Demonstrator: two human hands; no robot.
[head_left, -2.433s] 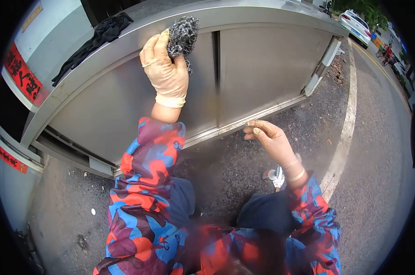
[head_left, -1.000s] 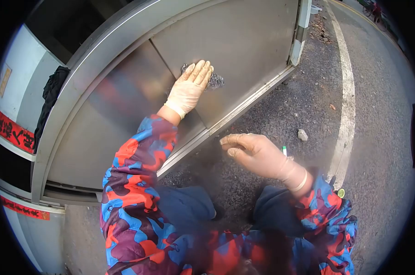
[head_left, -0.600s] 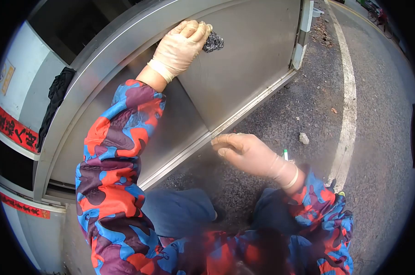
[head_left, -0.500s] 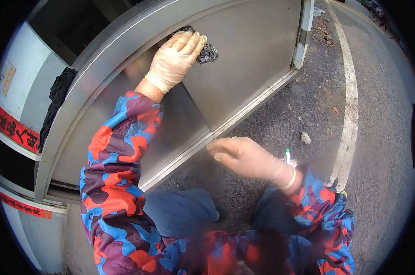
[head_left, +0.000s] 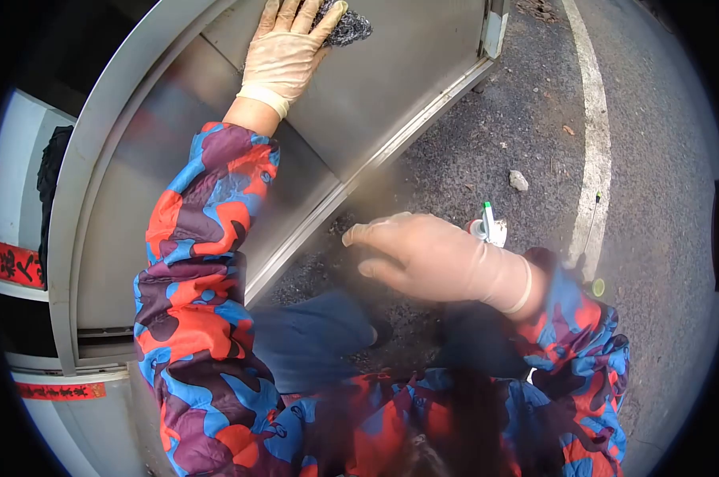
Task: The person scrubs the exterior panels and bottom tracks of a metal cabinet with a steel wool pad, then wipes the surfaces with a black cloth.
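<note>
My left hand (head_left: 282,60), in a pale thin glove, presses a dark, shiny steel wool scrubber (head_left: 349,29) against a brushed metal panel (head_left: 399,83). The scrubber pokes out beyond the fingers on the right, near the top edge of the view. Lower down, my right hand (head_left: 435,258), gloved too, hovers over the ground just off the panel's bottom rail (head_left: 375,163). Its fingers are stretched out together with the thumb apart, and it holds nothing. Beyond it stands a white bottle with a green-tipped top (head_left: 493,226), partly hidden by the hand.
A stone (head_left: 518,180) lies on the asphalt near a white painted line (head_left: 594,119). A thin stick-like tool (head_left: 593,222) lies across that line, close to a small yellow-green round thing (head_left: 598,287). Black cloth (head_left: 54,187) hangs at the left, above red paper strips (head_left: 14,264).
My left hand has shifted upward in view with the steel wool. My right hand has come slightly lower. The view has tilted, bringing more of the bottle and the stick-like tool into sight.
</note>
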